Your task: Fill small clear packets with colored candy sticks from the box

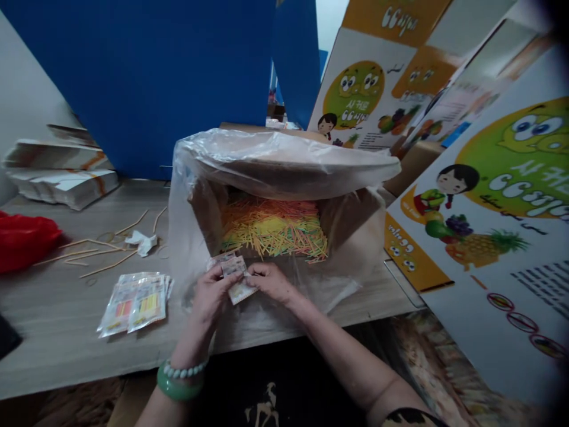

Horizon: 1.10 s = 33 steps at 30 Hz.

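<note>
Each grip pinches one small printed packet point(235, 277), left hand point(212, 295) and right hand point(271, 280); writing unreadable.

Printed cardboard sheets point(493, 196) fill the right side of the frame. On the nearest one, at right centre, white Korean-style lettering sits on a green circle with cartoon eyes; the characters are too distorted to read with certainty, though a run resembling "CCC" shows. A yellow strip point(411, 252) at its lower left bears what looks like "99". A second sheet point(355, 95), upper centre right, repeats the green circle with similar white lettering, and an orange band point(395, 18) at the top edge carries the same blurred word. Print on the small packet point(234, 276) held at centre and on the packets point(136, 302) at lower left is too small to read.
</note>
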### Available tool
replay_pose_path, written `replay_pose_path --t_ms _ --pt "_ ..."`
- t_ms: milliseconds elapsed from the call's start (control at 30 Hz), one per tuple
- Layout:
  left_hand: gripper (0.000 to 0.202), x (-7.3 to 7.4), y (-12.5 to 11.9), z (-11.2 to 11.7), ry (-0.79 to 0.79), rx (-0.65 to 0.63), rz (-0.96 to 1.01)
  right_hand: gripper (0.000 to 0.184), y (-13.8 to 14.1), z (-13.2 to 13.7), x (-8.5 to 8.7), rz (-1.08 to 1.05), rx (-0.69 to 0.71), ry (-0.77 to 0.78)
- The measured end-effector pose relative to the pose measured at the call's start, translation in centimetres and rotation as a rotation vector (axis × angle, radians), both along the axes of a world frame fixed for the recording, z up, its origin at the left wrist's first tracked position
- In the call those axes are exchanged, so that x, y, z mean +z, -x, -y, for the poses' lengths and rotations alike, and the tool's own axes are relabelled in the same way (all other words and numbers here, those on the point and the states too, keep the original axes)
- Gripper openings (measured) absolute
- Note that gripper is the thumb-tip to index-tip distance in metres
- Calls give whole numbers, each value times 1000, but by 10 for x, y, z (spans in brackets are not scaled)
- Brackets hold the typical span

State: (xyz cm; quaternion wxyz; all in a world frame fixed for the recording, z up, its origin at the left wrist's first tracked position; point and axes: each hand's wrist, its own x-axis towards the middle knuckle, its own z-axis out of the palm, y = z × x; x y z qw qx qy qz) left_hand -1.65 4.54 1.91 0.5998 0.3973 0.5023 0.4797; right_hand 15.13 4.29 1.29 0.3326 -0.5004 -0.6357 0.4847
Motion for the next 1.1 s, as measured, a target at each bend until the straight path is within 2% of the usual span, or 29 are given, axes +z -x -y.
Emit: replay_pose_path --t_ms 67,100,200,267,367,433,500,600,700,800,900,1000,1100 --pt "42 1 -5 0 78 42 68 16 -29 -7 5 113 -25 -43" --pt "41 0 -7 0 98 64 74 20 -45 -14 9 228 -87 -88" --pt "41 -6 -13 3 81 85 85 29 -93 -43 21 762 -313 -206" --pt "41 -10 -20 7 70 34 85 40 -112 -64 29 1021 -353 -210" --pt "38 -13 -30 14 91 -98 57 68 -120 -88 38 1183 -343 -142" --pt "36 -15 -34 19 91 -162 35 66 -116 -98 41 1183 -357 -101" --pt "33 -18 -38 25 78 -202 18 53 -108 -107 41 1155 -345 -106" --pt "30 -31 -43 34 58 -226 8 42 -92 -121 39 1163 -233 -242" --pt "28 -48 -46 43 50 -246 7 43 -74 -136 39 1196 -160 -348" --pt "23 -60 -46 49 -20 -281 -28 47 -55 -148 45 1221 -194 -323" --pt "20 -65 -44 51 -86 -316 -47 46 -37 -157 51 1239 -172 -303" --pt "18 -66 -43 50 -118 -309 -83 42 -20 -163 49 1228 -15 -356" --pt "17 -66 -44 50 -123 -311 -101 37 -4 -162 37 1240 135 -476"
